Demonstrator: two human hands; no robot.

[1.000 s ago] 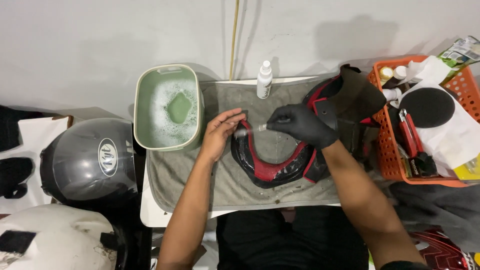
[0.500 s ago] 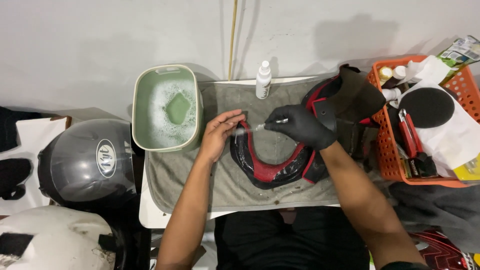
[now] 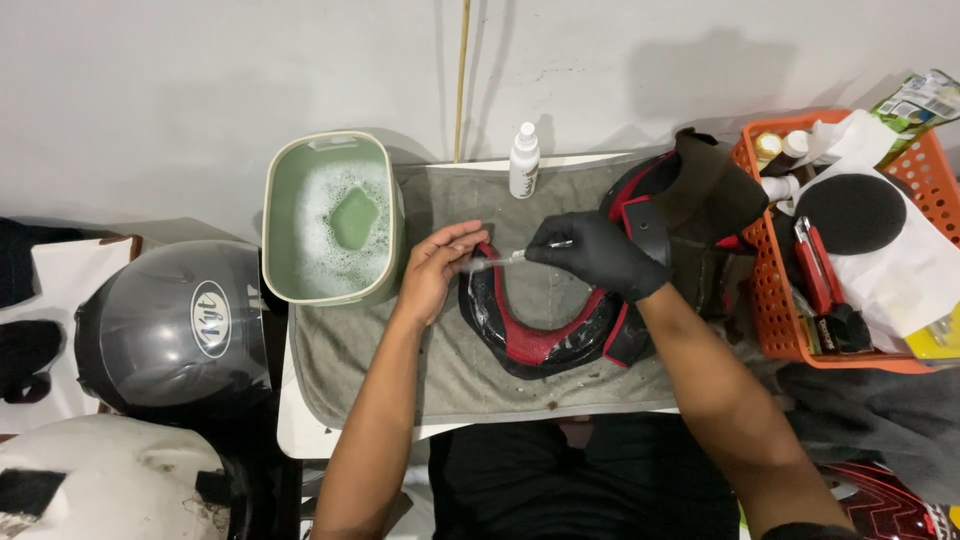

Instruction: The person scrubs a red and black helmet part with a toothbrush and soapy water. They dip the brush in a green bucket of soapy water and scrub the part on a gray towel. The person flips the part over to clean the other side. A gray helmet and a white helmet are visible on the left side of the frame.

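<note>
A curved black-and-red helmet pad [image 3: 545, 335] lies on a grey towel [image 3: 400, 360] spread over a small white table. My bare left hand [image 3: 437, 268] presses down on the pad's left end. My right hand [image 3: 595, 252], in a black glove, holds a small brush [image 3: 505, 259] by its handle, the bristle end touching the pad's left tip beside my left fingers. A second black-and-red padded piece [image 3: 690, 205] rests at the towel's right, behind my right hand.
A green tub of soapy water [image 3: 335, 218] stands at the towel's left. A white spray bottle [image 3: 524, 160] stands at the back. An orange basket [image 3: 850, 240] with bottles, a black sponge and tools sits right. A grey helmet [image 3: 175, 325] and a white helmet [image 3: 110, 485] lie left.
The brush and both hands have shifted only slightly over the pad's left tip. Everything else stays put.
</note>
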